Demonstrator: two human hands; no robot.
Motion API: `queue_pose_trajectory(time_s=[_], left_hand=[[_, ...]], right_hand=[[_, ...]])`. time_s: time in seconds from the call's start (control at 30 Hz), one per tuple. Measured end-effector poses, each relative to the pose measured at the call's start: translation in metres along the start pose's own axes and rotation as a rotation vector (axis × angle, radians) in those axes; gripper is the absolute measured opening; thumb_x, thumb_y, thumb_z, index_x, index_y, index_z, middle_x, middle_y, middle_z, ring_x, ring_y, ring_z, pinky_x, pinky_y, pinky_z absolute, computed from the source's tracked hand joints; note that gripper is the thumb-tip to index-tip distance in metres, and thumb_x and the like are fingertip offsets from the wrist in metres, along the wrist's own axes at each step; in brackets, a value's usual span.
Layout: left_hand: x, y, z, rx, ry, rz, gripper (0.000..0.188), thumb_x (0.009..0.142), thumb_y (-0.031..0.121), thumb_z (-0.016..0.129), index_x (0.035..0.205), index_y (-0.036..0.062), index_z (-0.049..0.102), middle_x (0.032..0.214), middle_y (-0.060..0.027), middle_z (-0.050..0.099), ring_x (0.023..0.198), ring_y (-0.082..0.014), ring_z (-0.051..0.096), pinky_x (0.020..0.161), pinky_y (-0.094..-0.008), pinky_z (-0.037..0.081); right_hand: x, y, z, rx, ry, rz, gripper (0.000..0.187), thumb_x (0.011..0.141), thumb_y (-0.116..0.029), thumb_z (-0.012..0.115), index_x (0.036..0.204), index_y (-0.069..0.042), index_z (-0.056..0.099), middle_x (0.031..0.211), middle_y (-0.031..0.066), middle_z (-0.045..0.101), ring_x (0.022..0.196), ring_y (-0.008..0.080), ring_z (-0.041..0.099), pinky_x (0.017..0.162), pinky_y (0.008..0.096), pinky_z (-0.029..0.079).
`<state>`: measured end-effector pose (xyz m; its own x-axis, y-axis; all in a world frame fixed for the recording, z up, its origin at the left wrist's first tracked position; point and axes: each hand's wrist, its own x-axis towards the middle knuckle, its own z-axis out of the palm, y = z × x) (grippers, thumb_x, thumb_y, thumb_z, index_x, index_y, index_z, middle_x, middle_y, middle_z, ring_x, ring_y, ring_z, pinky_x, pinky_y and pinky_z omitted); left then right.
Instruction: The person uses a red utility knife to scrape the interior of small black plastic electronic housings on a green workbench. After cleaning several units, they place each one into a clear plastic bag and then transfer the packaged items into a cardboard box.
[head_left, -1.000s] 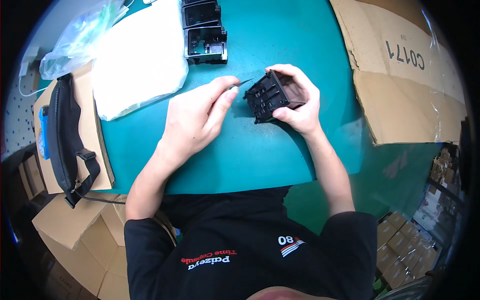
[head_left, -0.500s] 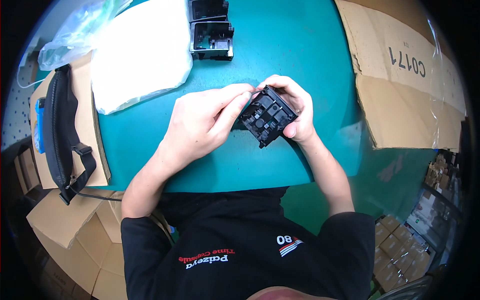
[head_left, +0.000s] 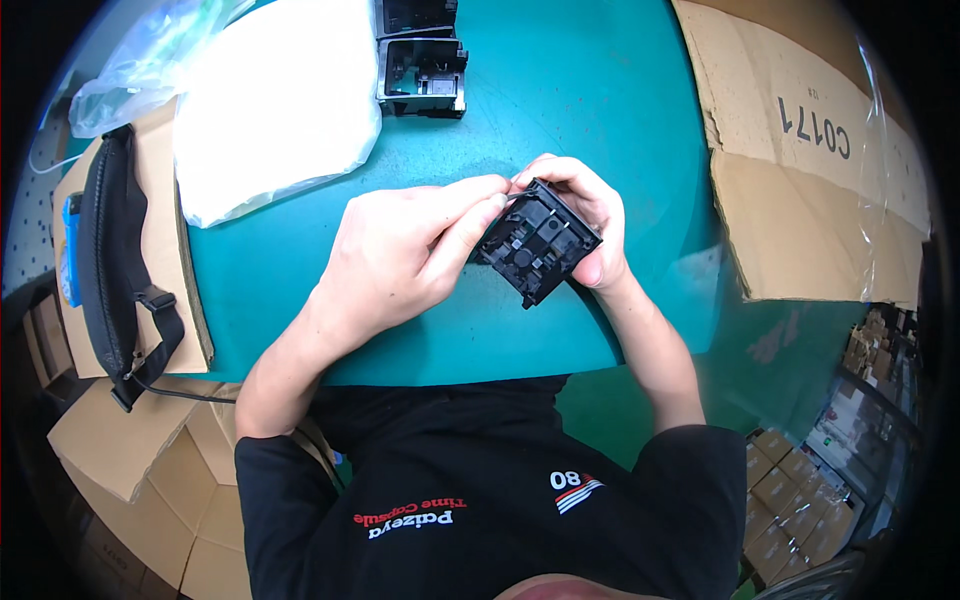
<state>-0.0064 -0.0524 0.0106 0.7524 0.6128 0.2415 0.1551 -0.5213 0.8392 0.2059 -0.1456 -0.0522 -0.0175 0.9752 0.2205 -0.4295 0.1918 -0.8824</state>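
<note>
Tilted over the table, a black plastic housing (head_left: 537, 243) shows its open side with ribs, posts and recesses. My right hand (head_left: 597, 215) is closed round its far and right edges, with the thumb at the right corner. At the housing's far left corner, my left hand (head_left: 405, 245) is closed in a pinch of thumb and forefinger. From those fingertips a thin greyish piece (head_left: 518, 194) reaches to the housing's edge; its kind is too small to make out. Two similar black housings (head_left: 424, 104) lie farther off on the table.
A white plastic bag (head_left: 275, 120) lies on the green table (head_left: 590, 80), beside a crumpled clear bag (head_left: 150, 80). At the left, a black strap pouch (head_left: 112, 250) rests on cardboard. A large cardboard box (head_left: 810, 200) flanks the right side, and an open carton (head_left: 170, 480) stands lower left.
The housing has shifted slightly nearer and to the right in my right hand. My left hand keeps its pinch at the same corner.
</note>
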Motion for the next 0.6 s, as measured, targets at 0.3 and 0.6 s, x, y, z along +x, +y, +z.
queue_pose_trajectory(time_s=[0.3,0.6], left_hand=[[-0.001,0.002,-0.006,0.140,-0.064,0.015,0.022,0.096,0.006,0.066,0.116,0.0008,0.074,0.099,-0.0163,0.077,0.078,-0.0279,0.076,0.069,-0.0316,0.059],[-0.003,0.005,-0.007,0.220,0.102,0.082,0.017,0.091,0.013,0.074,0.106,0.0069,0.072,0.077,-0.0083,0.064,0.060,-0.0240,0.063,0.055,-0.0341,0.049]], right_hand=[[0.003,-0.001,0.002,-0.003,-0.014,-0.003,0.105,0.059,-0.049,0.099,0.132,0.011,0.054,0.124,0.0172,0.061,0.117,0.0255,0.061,0.103,0.0385,0.049],[0.016,0.006,-0.011,-0.195,-0.047,-0.327,0.097,0.055,-0.046,0.101,0.131,-0.007,0.055,0.134,0.0212,0.052,0.119,0.0317,0.059,0.103,0.0460,0.050]])
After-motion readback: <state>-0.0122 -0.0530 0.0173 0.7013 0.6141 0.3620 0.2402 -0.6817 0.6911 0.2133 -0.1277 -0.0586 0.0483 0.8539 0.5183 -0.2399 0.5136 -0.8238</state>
